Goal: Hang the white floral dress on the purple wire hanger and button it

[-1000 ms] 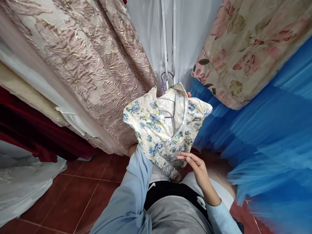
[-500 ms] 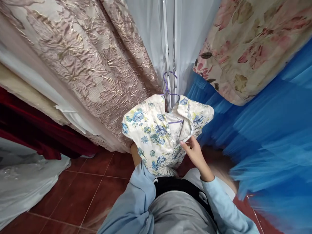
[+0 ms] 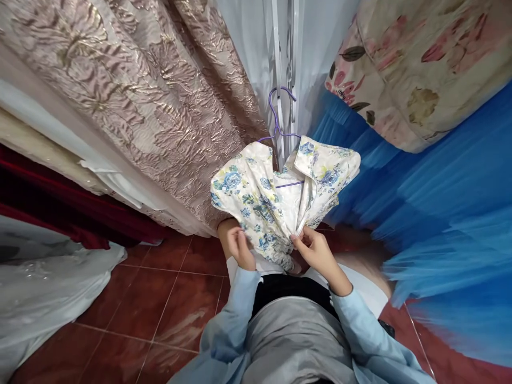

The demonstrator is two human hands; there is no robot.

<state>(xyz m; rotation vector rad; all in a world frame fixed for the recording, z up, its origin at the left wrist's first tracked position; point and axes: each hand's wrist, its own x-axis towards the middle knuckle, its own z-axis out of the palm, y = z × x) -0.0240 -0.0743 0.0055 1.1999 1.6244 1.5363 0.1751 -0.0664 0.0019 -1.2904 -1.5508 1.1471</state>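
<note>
A white dress (image 3: 256,200) with blue flowers hangs on a purple hanger (image 3: 277,114) in front of me. Its wrap-style neckline gapes, showing the pale lining and the hanger's lower bar. Thumb and fingers of my right hand (image 3: 318,253) pinch the front edge low on the neckline, where the two sides meet. My left hand (image 3: 242,249) is at the dress's left side, fingers loosely bent and apart, with no grip visible on the cloth. The lower part of the dress is gathered and partly out of sight against my lap.
White metal rack bars (image 3: 292,64) stand behind the hanger. Pink-gold brocade (image 3: 160,106) and dark red cloth (image 3: 60,197) hang on the left. Blue tulle (image 3: 440,224) and a beige floral fabric (image 3: 420,69) hang on the right. Red tiles (image 3: 160,298) cover the floor.
My left hand has come out from behind the dress to its left side. My right hand has drawn the neckline edge inward and down, and the front sides now meet lower.
</note>
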